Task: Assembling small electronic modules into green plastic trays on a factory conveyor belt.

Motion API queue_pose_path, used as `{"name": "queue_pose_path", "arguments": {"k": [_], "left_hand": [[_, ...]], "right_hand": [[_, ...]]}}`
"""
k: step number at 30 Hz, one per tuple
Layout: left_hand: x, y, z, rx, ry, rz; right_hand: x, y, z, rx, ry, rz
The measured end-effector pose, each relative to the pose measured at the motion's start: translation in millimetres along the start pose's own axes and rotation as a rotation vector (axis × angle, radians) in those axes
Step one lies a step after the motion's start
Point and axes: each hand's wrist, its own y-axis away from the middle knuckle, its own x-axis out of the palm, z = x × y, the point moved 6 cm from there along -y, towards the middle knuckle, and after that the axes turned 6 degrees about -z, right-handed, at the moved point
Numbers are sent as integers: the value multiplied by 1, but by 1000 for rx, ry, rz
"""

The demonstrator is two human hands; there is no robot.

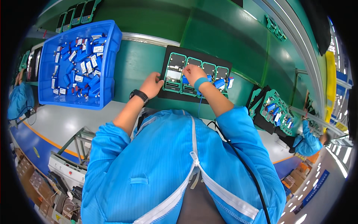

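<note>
Batteries [88,67] in blue wrapping with white labels lie heaped in a blue bin [110,59] toward the left end of the green worktop [134,59]. To the bin's right, near the worktop's front edge, a black tray [175,50] carries four green-rimmed cases [174,72] in a row, with further blue batteries on the two right-hand ones. The left hand [152,85], a black watch [139,96] on its wrist, is half curled at the tray's left edge, beside the leftmost case; whether it grips anything cannot be told. The right hand [193,74], with a blue band [201,83] at the wrist, is over the second case from the left, thumb and fingertips drawn together, though what they pinch is hidden. Toward the worktop's right end stand more cases with batteries.
</note>
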Motion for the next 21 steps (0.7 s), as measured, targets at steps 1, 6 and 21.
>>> {"name": "queue_pose_path", "arguments": {"k": [1, 6, 21], "left_hand": [[2, -8, 5, 1, -41, 25], [16, -35, 21, 101, -30, 85], [14, -45, 27, 56, 44, 255]], "right_hand": [[7, -4, -3, 74, 51, 31], [21, -18, 3, 195, 342, 40], [19, -39, 51, 395, 702, 243]]}}
